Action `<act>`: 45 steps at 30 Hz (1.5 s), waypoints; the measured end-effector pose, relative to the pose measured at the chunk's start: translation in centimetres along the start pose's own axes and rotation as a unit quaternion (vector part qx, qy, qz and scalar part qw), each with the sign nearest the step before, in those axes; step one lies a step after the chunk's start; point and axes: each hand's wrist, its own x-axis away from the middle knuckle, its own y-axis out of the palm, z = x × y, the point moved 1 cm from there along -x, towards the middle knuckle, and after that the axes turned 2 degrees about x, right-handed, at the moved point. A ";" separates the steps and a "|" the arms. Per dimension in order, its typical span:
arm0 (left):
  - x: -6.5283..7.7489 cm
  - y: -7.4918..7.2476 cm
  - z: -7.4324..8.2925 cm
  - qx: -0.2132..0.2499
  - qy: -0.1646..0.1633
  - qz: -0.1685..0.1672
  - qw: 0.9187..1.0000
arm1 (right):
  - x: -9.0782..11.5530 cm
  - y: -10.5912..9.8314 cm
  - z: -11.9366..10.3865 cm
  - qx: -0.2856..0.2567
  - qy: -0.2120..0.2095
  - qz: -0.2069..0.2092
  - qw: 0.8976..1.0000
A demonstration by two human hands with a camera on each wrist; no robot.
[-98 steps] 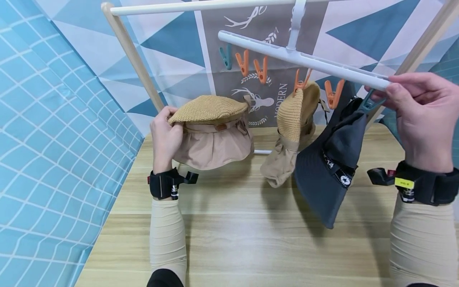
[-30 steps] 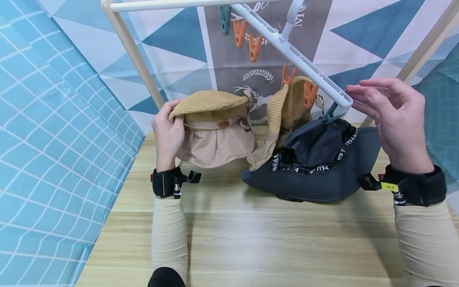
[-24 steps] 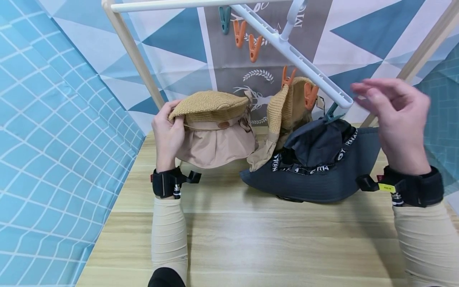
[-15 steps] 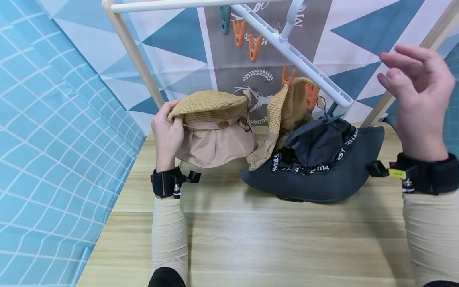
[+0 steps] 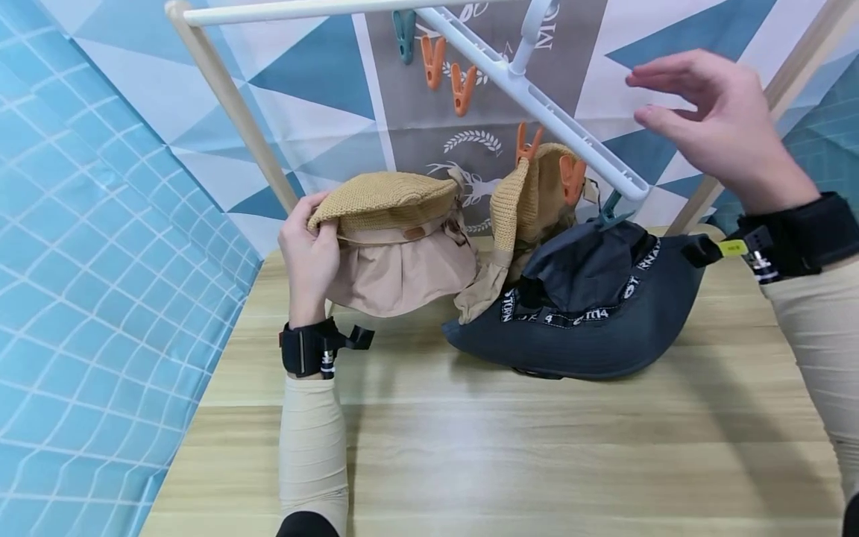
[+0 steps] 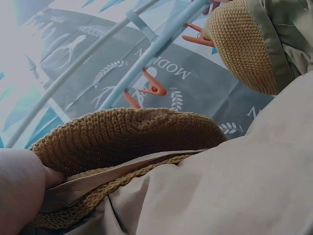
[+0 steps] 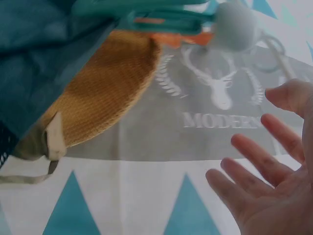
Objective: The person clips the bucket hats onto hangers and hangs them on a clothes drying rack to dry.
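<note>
My left hand [image 5: 309,253] pinches the edge of a sun hat [image 5: 403,272] with a tan woven crown and a pinkish-beige cloth brim, raised above the table. My right hand [image 5: 714,119] is in the air beside the right end of the white clip hanger [image 5: 546,108], fingers spread and touching nothing. From that end a teal clothespin [image 5: 612,210] grips a dark navy bucket hat [image 5: 584,339] with a lettered band. Behind it, an orange clothespin [image 5: 528,142] holds another tan woven hat [image 5: 505,209], partly hidden by the bucket hat.
Another orange clothespin [image 5: 573,179] hangs before the second woven hat. Further left on the hanger are a teal clothespin [image 5: 405,36] and two orange ones [image 5: 432,61]. A wooden rack [image 5: 235,104] with a white top bar stands over the wooden table [image 5: 470,447].
My right hand has let go of the hanger's end and risen away. The hanger has swung, its right end coming nearer, and the bucket hat has turned broadside. My left hand keeps its hold.
</note>
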 end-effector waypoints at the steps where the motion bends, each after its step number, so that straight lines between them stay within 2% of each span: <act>1: -0.1 0.0 0.0 0.004 -0.004 0.002 1.000 | -0.3 0.1 0.1 0.000 0.001 -0.012 1.000; 4: -0.7 0.1 0.2 0.010 -0.010 -0.001 1.000 | -1.2 0.5 0.5 0.011 0.010 -0.043 0.999; 10: -2.1 1.0 0.6 0.040 -0.034 -0.029 0.998 | -2.7 1.4 0.7 0.033 0.024 -0.090 0.995; 17: -3.6 2.9 1.1 0.057 -0.052 -0.058 0.995 | -4.4 2.7 0.8 0.053 0.017 -0.129 0.990; 21: -4.2 4.2 1.1 0.057 -0.045 -0.071 0.995 | -5.3 3.6 1.3 0.080 0.007 -0.148 0.986; 24: -4.7 5.4 1.2 0.055 -0.032 -0.087 0.994 | -5.9 4.2 1.5 0.122 -0.018 -0.166 0.978; 27: -5.3 6.7 1.3 0.055 -0.026 -0.106 0.992 | -6.5 4.7 1.5 0.138 -0.033 -0.189 0.972; 32: -6.2 8.7 1.3 0.057 -0.012 -0.136 0.989 | -7.4 5.3 1.4 0.144 -0.026 -0.221 0.964; 36: -7.2 10.3 0.6 0.071 -0.026 -0.147 0.986 | -8.1 5.7 1.2 0.162 -0.028 -0.238 0.957; 40: -7.6 11.2 0.8 0.079 -0.044 -0.151 0.984 | -8.4 6.0 1.0 0.168 -0.041 -0.262 0.949; 43: -7.3 11.5 2.1 0.072 -0.040 -0.155 0.984 | -8.8 6.2 0.9 0.162 -0.059 -0.292 0.941; 45: -7.5 11.9 2.5 0.063 -0.039 -0.153 0.985 | -9.0 6.3 0.8 0.157 -0.069 -0.317 0.933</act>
